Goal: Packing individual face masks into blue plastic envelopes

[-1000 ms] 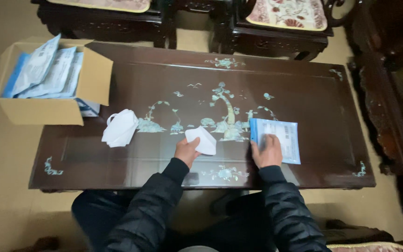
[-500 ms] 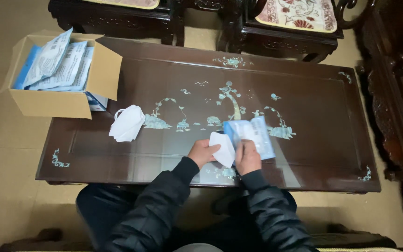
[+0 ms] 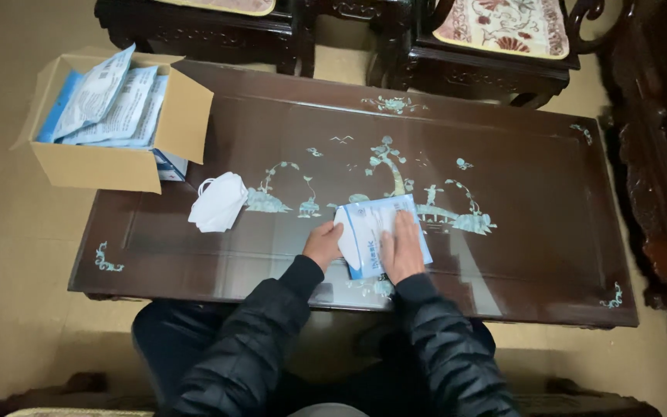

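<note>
A flat blue-and-white plastic packet lies on the dark wooden table near its front edge. A folded white face mask sticks out at the packet's left end. My left hand grips that mask and the packet's left edge. My right hand lies flat on the packet and presses it onto the table. Both arms wear black padded sleeves. A second white mask rests loose on the table to the left of my hands.
An open cardboard box with several blue-and-white packets stands on the table's left end and overhangs it. Two dark carved chairs with patterned cushions stand behind the table. More dark furniture lines the right side.
My right hand brought the packet from the right toward the middle. My left hand carried the white mask to it, and now the mask sits partly inside the packet's left end.
</note>
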